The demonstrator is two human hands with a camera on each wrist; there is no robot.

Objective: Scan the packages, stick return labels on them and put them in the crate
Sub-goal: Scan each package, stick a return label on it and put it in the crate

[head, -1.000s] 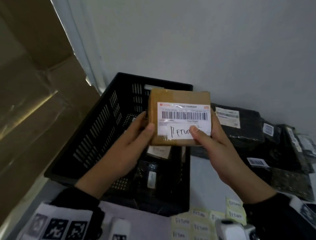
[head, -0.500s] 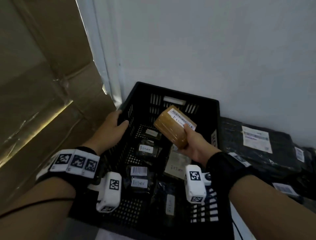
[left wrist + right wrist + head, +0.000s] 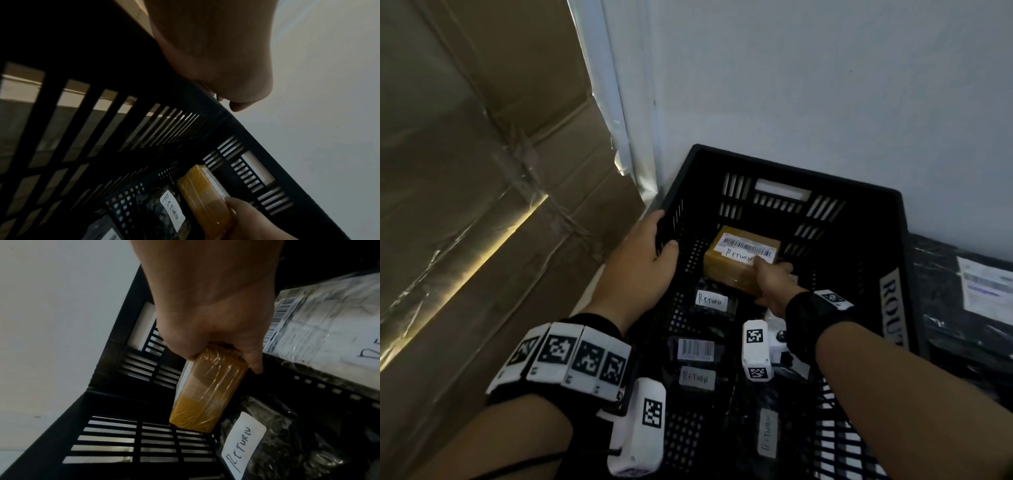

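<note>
A brown taped box with a barcode label and a handwritten RETURN sticker is low inside the black slatted crate, near its far wall. My right hand grips the box's near end, thumb on top. My left hand holds the crate's left rim, fingers curled over the edge. Several dark bagged packages with RETURN labels lie on the crate floor.
Large cardboard boxes stand to the left of the crate. A white wall rises right behind it. Black bagged parcels with shipping labels are stacked to the right of the crate.
My right hand has carried the labelled box from above the crate down into its far end. My left hand let go of the box and took hold of the crate's left rim.
</note>
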